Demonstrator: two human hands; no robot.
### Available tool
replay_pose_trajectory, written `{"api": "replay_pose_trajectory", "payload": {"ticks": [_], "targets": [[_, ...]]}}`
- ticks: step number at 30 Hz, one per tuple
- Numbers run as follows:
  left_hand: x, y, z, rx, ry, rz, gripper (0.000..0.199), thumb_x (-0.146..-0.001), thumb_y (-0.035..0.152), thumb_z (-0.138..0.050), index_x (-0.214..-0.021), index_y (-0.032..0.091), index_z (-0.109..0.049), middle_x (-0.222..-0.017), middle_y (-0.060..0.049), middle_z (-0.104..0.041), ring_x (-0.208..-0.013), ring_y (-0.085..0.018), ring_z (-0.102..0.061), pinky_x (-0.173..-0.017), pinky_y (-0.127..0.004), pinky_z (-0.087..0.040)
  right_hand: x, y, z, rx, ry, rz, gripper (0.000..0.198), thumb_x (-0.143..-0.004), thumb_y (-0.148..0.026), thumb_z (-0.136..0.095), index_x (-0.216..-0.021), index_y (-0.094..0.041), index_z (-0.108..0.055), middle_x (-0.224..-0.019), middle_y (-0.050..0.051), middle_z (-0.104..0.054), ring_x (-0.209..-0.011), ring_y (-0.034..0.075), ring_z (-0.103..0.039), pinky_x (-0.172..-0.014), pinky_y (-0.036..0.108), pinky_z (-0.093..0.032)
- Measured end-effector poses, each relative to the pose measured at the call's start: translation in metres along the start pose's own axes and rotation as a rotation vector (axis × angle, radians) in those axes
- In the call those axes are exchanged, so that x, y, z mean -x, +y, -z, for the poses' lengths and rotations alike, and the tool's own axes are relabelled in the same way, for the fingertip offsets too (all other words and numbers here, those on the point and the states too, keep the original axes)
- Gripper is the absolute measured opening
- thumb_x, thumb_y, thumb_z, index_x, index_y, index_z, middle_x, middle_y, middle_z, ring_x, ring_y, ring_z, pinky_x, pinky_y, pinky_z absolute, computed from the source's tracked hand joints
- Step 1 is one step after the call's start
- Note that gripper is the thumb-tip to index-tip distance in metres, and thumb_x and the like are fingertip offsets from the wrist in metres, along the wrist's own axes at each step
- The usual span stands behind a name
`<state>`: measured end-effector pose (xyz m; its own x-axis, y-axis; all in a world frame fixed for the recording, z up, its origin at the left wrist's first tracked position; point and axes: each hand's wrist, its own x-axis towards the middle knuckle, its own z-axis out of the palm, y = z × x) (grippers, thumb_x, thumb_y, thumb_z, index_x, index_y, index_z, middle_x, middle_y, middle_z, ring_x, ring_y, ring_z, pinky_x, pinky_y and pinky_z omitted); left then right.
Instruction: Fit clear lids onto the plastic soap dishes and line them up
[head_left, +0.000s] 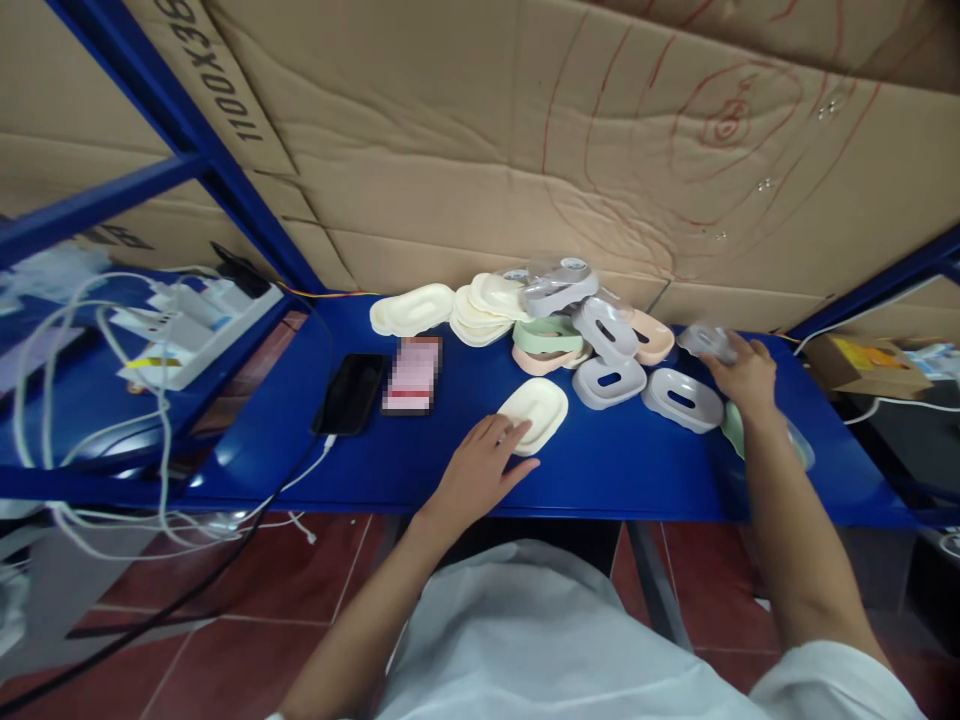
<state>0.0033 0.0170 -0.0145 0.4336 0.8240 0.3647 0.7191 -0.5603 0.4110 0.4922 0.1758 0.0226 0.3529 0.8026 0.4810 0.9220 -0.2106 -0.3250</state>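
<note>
One cream dish (543, 408) | left hand (478, 465) touching, grip loose | right hand (748, 378) apparently pinching clear cover (706, 342)

Left forearm (367, 615) slants up from lower edge, left of centre, to left hand (484, 462) near mid-frame: palm down, fingers loosely extended, thumb spread apart. Right forearm (795, 530) rises from lower right to right hand (746, 375), right of centre: fingers bent, thumb pointing leftward.
</note>
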Motion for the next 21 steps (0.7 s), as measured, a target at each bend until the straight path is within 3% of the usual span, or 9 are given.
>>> {"api": "replay_pose_trajectory", "payload": {"ticks": [4,7,9,11,13,15,18,21], "targets": [[0.029,-0.011,0.012,0.036,0.056,-0.007,0.023,-0.103,0.039,-0.072,-0.121,0.025,-0.072,-0.123,-0.009,-0.070,-0.126,-0.030,-0.068,-0.126,-0.059,-0.048,0.001,-0.001,-0.007,-0.020,-0.037,-0.029,0.061,-0.077,-0.047,-0.087,-0.122,-0.009,-0.073,-0.123,0.032,-0.067,-0.103,0.030,-0.063,-0.088,0.048,-0.043],[0.039,-0.013,0.016,0.072,0.080,0.015,0.018,-0.106,0.029,-0.067,-0.122,0.027,-0.073,-0.138,-0.010,-0.066,-0.137,-0.030,-0.063,-0.127,-0.061,-0.047,0.011,-0.013,0.000,-0.050,-0.012,0.044,0.051,-0.089,-0.039,-0.073,-0.126,-0.005,-0.070,-0.135,0.039,-0.062,-0.123,0.039,-0.058,-0.098,0.058,-0.041],[0.041,-0.013,0.017,0.090,0.083,0.054,0.021,-0.107,0.025,-0.064,-0.125,0.028,-0.074,-0.149,-0.011,-0.060,-0.146,-0.032,-0.057,-0.124,-0.059,-0.051,0.029,-0.028,0.005,-0.095,-0.025,0.173,0.040,-0.096,-0.029,-0.056,-0.127,-0.008,-0.071,-0.142,0.035,-0.061,-0.134,0.038,-0.056,-0.107,0.060,-0.039],[0.039,-0.012,0.017,0.133,0.046,0.078,0.025,-0.108,0.022,-0.059,-0.129,0.028,-0.072,-0.154,-0.011,-0.057,-0.153,-0.032,-0.052,-0.123,-0.055,-0.053,0.055,-0.050,0.008,-0.153,-0.113,0.353,0.038,-0.096,-0.021,-0.048,-0.123,-0.016,-0.075,-0.139,0.022,-0.069,-0.132,0.031,-0.061,-0.111,0.052,-0.043],[0.035,-0.010,0.017,0.190,-0.001,0.079,0.026,-0.109,0.021,-0.054,-0.129,0.026,-0.070,-0.155,-0.011,-0.057,-0.157,-0.030,-0.048,-0.125,-0.052,-0.051,0.084,-0.073,0.007,-0.207,-0.250,0.562,0.035,-0.096,-0.021,-0.052,-0.121,-0.022,-0.077,-0.132,0.012,-0.076,-0.127,0.027,-0.067,-0.112,0.047,-0.046],[0.031,-0.008,0.015,0.237,-0.034,0.066,0.020,-0.109,0.021,-0.055,-0.123,0.024,-0.070,-0.157,-0.011,-0.056,-0.158,-0.029,-0.048,-0.127,-0.050,-0.050,0.110,-0.094,0.006,-0.236,-0.358,0.751,0.036,-0.102,-0.025,-0.053,-0.131,-0.022,-0.074,-0.135,0.011,-0.076,-0.130,0.029,-0.068,-0.116,0.051,-0.044],[0.025,-0.003,0.012,0.274,-0.051,0.058,0.019,-0.105,0.023,-0.064,-0.124,0.025,-0.069,-0.158,-0.011,-0.055,-0.152,-0.028,-0.055,-0.126,-0.047,-0.051,0.135,-0.118,0.009,-0.245,-0.411,0.847,0.036,-0.110,-0.033,-0.051,-0.138,-0.022,-0.071,-0.136,0.012,-0.076,-0.129,0.030,-0.069,-0.119,0.056,-0.042],[0.023,0.000,0.010,0.280,-0.057,0.102,0.051,-0.105,0.027,-0.068,-0.154,0.031,-0.053,-0.168,-0.011,-0.046,-0.154,-0.029,-0.053,-0.125,-0.047,-0.051,0.154,-0.137,0.021,-0.320,-0.417,0.861,0.036,-0.112,-0.041,-0.054,-0.138,-0.025,-0.072,-0.133,0.011,-0.077,-0.125,0.028,-0.071,-0.115,0.053,-0.047]]}}
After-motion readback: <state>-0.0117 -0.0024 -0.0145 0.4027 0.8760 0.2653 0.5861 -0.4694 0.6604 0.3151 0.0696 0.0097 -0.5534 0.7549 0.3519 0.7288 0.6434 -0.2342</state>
